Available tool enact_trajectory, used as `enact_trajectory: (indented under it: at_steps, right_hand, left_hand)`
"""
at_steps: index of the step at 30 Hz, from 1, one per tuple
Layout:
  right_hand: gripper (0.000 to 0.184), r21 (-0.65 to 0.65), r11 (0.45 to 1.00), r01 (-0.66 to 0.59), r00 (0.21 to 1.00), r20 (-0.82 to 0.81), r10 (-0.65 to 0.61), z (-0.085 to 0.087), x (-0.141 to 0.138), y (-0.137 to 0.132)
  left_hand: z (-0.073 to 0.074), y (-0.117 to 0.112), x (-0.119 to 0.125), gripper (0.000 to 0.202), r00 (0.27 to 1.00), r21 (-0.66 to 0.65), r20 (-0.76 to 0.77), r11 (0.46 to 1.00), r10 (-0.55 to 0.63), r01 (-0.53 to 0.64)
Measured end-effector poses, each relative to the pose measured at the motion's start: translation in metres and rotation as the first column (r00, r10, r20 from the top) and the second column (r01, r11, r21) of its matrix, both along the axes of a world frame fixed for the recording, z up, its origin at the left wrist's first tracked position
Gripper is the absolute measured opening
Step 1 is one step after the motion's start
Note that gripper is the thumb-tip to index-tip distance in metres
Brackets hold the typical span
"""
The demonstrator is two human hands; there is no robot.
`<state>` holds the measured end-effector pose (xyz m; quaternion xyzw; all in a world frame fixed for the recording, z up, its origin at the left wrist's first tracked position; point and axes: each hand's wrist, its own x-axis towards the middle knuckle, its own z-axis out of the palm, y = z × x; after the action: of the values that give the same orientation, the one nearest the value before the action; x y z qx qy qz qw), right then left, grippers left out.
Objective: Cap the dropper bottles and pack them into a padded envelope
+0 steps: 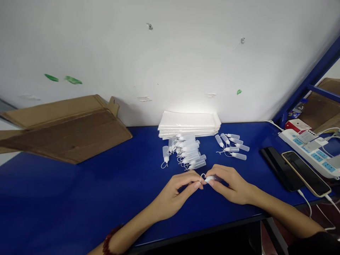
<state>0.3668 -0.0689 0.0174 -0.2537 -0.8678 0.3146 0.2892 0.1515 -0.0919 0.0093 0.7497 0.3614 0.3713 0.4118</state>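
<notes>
Left hand [177, 194] and right hand [233, 184] meet over the near part of a blue table [79, 202], their fingertips just beside each other. The left is nearly closed, thumb and forefinger pinching a thin white strap [202, 175] that arches up between the hands. The right, also drawn into a pinch, has hold of a small bottle [211, 178], its white tip turned left toward the other hand. Fingers cover much of this bottle, so exactly how the strap meets it is hard to tell. Just beyond the hands, slightly left, lies a heap of similar translucent bottles [190, 153] with white tips and thin straps, one at its left side with its loop facing near. Farther right is a smaller, looser group of bottles [235, 146]. Behind the heap, close to the wall [183, 60], sits a stack of white packets [189, 124]. An open cardboard box [69, 136] occupies the far left. On the right, a dark flat device [281, 169] and a phone [305, 173] lie side by side, near a white power strip [309, 150].
</notes>
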Motion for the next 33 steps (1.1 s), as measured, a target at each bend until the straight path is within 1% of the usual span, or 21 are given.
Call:
enact_trajectory:
  at_steps: [2,4,8,13,15,16,17,19,20,24,30,33]
  right_hand:
    - [0.019,-0.070,0.997,-0.011,1.000,-0.019,0.010,0.002,0.000,-0.001]
    - [0.020,-0.083,0.996,-0.012,1.000,-0.021,0.011,0.003,0.000,-0.001]
    - [0.021,-0.039,0.999,-0.026,1.000,0.013,0.026,0.003,0.001,-0.001]
    - [0.023,-0.006,0.998,-0.056,0.994,0.092,0.056,0.009,0.005,0.000]
    - [0.023,0.045,0.997,-0.056,0.989,0.136,0.049,0.009,0.006,0.001]
    - [0.024,0.101,0.994,-0.050,0.985,0.167,0.032,0.008,0.007,0.000]
    - [0.024,0.172,0.984,-0.044,0.980,0.199,0.009,0.006,0.007,0.000]
    - [0.024,0.334,0.942,-0.032,0.963,0.264,-0.061,0.001,0.005,-0.001]
    - [0.023,0.378,0.925,-0.031,0.953,0.292,-0.087,-0.002,0.004,-0.002]
    - [0.021,0.431,0.901,-0.043,0.929,0.349,-0.123,-0.013,-0.001,-0.003]
    - [0.025,0.515,0.857,-0.014,0.949,0.276,-0.150,-0.024,-0.009,-0.005]
    - [0.024,0.522,0.853,-0.021,0.949,0.279,-0.148,-0.027,-0.010,-0.005]
  left_hand:
    - [0.002,0.000,0.001,0.028,1.000,-0.040,0.015,0.999,-0.018,0.019]
    - [0.003,0.000,0.001,0.029,0.999,-0.068,0.026,0.997,-0.032,0.034]
    - [0.003,-0.001,0.001,0.031,0.998,-0.094,0.034,0.994,-0.044,0.047]
    - [0.002,-0.001,0.000,0.031,0.996,-0.152,0.042,0.985,-0.079,0.085]
    - [0.000,-0.001,0.001,0.032,0.996,-0.164,0.030,0.983,-0.083,0.087]
    - [-0.001,-0.001,0.001,0.032,0.997,-0.161,0.012,0.984,-0.075,0.076]
    - [-0.003,-0.002,0.001,0.033,0.998,-0.150,-0.013,0.987,-0.063,0.060]
    - [-0.007,-0.001,0.001,0.034,0.997,-0.100,-0.067,0.995,-0.035,0.028]
    - [-0.009,-0.001,0.001,0.035,0.995,-0.069,-0.090,0.997,-0.031,0.025]
    - [-0.017,0.002,0.001,0.034,0.988,-0.014,-0.154,1.000,-0.022,0.020]
    - [-0.020,-0.001,0.001,0.028,0.991,0.090,-0.122,0.995,0.063,-0.052]
    - [-0.023,-0.001,0.001,0.027,0.989,0.126,-0.133,0.991,0.071,-0.054]
